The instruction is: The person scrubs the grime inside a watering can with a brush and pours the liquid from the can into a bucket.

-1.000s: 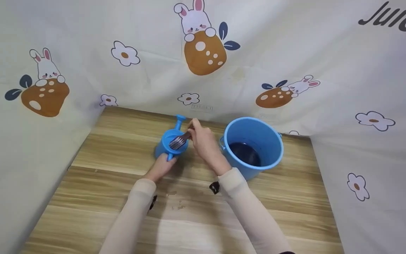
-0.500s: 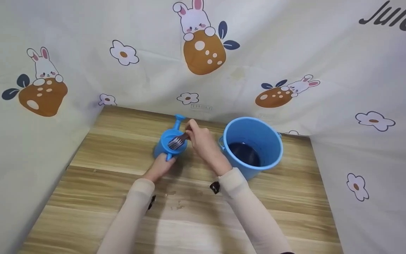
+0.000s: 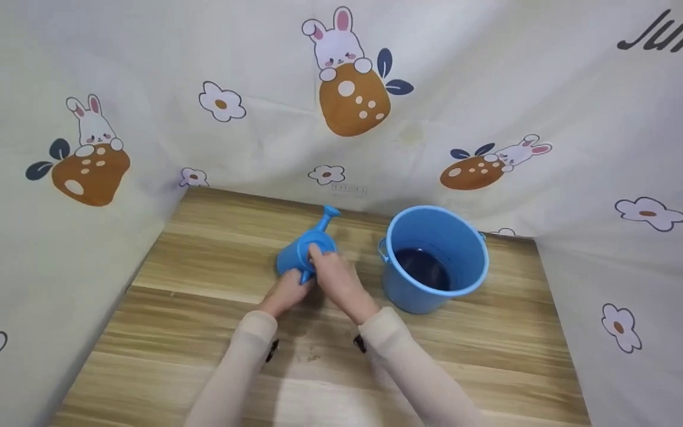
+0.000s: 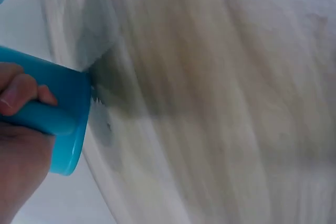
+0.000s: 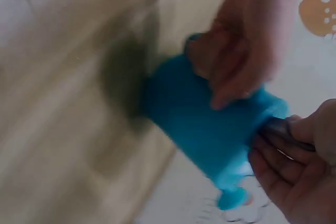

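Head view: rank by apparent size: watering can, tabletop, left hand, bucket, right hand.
1. Tabletop
2. Bucket
3. Watering can and right hand: too close to rank, since the hand partly covers the can
4. Left hand: smallest visible area, partly hidden at the can's handle

Cut-off lettering “Juic” (image 3: pixel 673 37) is printed on the fabric backdrop (image 3: pixel 270 145), beyond and right of the right hand (image 3: pixel 339 277); faint print (image 3: pixel 349 190) ahead cannot be read.
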Motion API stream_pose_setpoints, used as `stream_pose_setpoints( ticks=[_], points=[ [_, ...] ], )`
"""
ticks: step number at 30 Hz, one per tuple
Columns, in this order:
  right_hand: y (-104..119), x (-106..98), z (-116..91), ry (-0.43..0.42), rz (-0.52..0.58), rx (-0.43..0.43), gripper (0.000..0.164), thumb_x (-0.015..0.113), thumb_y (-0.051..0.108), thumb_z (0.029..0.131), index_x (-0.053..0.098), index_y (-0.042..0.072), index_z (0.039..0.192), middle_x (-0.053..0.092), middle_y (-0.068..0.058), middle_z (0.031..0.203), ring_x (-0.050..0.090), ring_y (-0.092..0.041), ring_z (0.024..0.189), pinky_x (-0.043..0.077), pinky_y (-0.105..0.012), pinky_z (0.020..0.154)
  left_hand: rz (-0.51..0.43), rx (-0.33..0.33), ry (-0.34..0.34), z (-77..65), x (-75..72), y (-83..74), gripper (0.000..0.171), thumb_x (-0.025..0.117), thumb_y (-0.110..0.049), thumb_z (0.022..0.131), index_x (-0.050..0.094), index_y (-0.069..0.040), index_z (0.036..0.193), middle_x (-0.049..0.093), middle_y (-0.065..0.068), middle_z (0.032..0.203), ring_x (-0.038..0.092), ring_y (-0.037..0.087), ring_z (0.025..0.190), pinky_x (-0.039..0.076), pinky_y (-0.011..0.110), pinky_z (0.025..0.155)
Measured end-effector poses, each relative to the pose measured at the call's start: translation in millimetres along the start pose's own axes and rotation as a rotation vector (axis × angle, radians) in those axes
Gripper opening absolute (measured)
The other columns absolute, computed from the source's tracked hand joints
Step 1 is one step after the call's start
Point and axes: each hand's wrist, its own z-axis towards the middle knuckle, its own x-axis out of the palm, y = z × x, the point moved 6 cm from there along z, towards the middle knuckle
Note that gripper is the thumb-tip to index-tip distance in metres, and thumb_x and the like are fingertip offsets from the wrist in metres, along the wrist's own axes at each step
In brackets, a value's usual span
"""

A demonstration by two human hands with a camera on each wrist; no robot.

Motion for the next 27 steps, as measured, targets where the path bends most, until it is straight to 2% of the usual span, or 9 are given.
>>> stream_pose_setpoints(
  ticks=[3,7,12,18,21,27],
  points=[
    [-0.3,-8.1,5.7,0.072,0.081,0.045,0.009,0.051,0.019,0.103,0.049,0.01,0.104,0.063,-0.008,0.072,0.061,-0.019,0.059,0.046,-0.03,0.051,-0.062,-0.012,-0.028,-3.1,3.4,2.2,0.032,0.052,-0.017,0.1,0.039,-0.017,0.071,0.033,-0.007,0.064,0.04,0.011,0.063,0.037,0.027,0.064],
    [-4.3,-4.3,8.0,0.154,0.143,0.05,0.009,0.051,0.019,0.103,0.051,0.011,0.106,0.066,-0.01,0.081,0.063,-0.021,0.066,0.049,-0.03,0.056,-0.083,-0.025,-0.011,-5.2,4.8,4.2,0.034,0.052,-0.017,0.099,0.035,-0.018,0.069,0.028,-0.009,0.062,0.036,0.01,0.06,0.035,0.027,0.063],
    [-8.7,8.1,4.9,0.158,0.156,-0.003,0.011,0.049,0.021,0.104,0.052,0.01,0.102,0.061,-0.009,0.078,0.06,-0.019,0.067,0.048,-0.028,0.058,-0.063,-0.011,-0.001,-4.3,1.6,2.0,0.035,0.052,-0.015,0.097,0.034,-0.018,0.067,0.027,-0.008,0.061,0.035,0.01,0.059,0.034,0.026,0.061],
    [-9.0,7.6,7.8,0.223,0.199,-0.031,0.013,0.046,0.022,0.105,0.05,0.01,0.099,0.05,-0.004,0.076,0.052,-0.016,0.066,0.043,-0.025,0.058,-0.056,0.003,0.016,-3.5,-2.2,2.7,0.035,0.052,-0.013,0.096,0.035,-0.018,0.067,0.029,-0.009,0.06,0.035,0.009,0.059,0.034,0.025,0.06],
    [-11.6,8.2,8.2,0.245,0.229,-0.02,0.014,0.045,0.022,0.106,0.051,0.011,0.101,0.053,-0.006,0.078,0.053,-0.016,0.068,0.043,-0.025,0.059,-0.058,0.001,0.019,-2.0,-2.9,3.6,0.034,0.052,-0.013,0.095,0.035,-0.019,0.067,0.03,-0.01,0.06,0.035,0.008,0.058,0.033,0.024,0.059],
    [-15.7,5.9,8.1,0.227,0.279,-0.001,0.014,0.047,0.023,0.105,0.056,0.012,0.106,0.067,-0.008,0.09,0.063,-0.019,0.075,0.049,-0.03,0.068,-0.056,-0.009,0.011,-0.2,-4.0,4.6,0.036,0.053,-0.013,0.092,0.033,-0.019,0.063,0.028,-0.01,0.058,0.03,0.008,0.054,0.029,0.023,0.055]
  ],
)
